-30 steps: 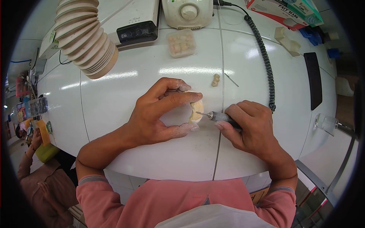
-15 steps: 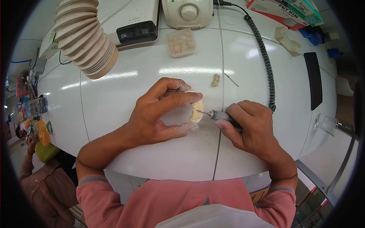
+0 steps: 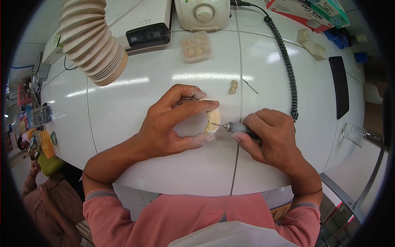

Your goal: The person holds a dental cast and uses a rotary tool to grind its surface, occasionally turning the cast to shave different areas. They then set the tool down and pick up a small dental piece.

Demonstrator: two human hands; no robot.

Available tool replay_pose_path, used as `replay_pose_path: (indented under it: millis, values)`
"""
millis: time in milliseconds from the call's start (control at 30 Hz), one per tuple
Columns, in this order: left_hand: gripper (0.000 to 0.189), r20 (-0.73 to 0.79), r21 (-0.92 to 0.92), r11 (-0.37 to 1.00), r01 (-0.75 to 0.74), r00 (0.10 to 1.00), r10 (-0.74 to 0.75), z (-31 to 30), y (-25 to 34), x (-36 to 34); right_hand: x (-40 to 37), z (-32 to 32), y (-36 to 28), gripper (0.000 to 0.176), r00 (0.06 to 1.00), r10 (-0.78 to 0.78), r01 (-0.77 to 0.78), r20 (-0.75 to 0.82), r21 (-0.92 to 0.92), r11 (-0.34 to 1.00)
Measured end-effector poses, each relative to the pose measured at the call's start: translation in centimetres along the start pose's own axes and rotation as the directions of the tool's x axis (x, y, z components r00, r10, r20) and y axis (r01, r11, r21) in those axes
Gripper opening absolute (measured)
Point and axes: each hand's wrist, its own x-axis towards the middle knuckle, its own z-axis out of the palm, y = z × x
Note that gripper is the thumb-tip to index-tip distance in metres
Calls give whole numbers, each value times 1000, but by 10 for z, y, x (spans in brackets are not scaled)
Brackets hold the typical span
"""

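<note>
the left hand point(image 3: 173, 119) is clamped on a small cream-coloured cast point(image 3: 213, 119), forefinger across its top and thumb under its lower end, holding it just above the white tabletop point(image 3: 135, 86) near the middle. the right hand point(image 3: 271, 138) is closed round a slim handpiece point(image 3: 242, 129), whose thin bit meets the right face of the cast. the two hands are near but apart, joined only through tool and cast.

a coiled cable point(image 3: 289, 70) runs from behind the right hand up the right side to a control unit point(image 3: 202, 14) at the far edge. just beyond the left hand's fingers lie a small tooth-shaped piece point(image 3: 233, 86) and a thin pin point(image 3: 250, 86), side by side and not touching. farther back stands a clear tray of casts point(image 3: 196, 46). a ribbed suction hose point(image 3: 92, 45) hangs over the far left. a black strip point(image 3: 338, 86) lies well to the right, and a face mask box point(image 3: 306, 10) sits at the far right corner.

bare tabletop lies left of the left hand and between the hands and the near curved edge, where both forearms cross it. another person point(image 3: 45, 197) is below the left edge.
</note>
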Motion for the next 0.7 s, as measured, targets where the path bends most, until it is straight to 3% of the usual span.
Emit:
replay_pose_path:
  millis: [700]
  values:
    - [69, 7, -4, 1000, -1, 1000, 1, -1, 0, 0, 2, 0, 1, 35, 1000, -21, 20, -16, -52, 998]
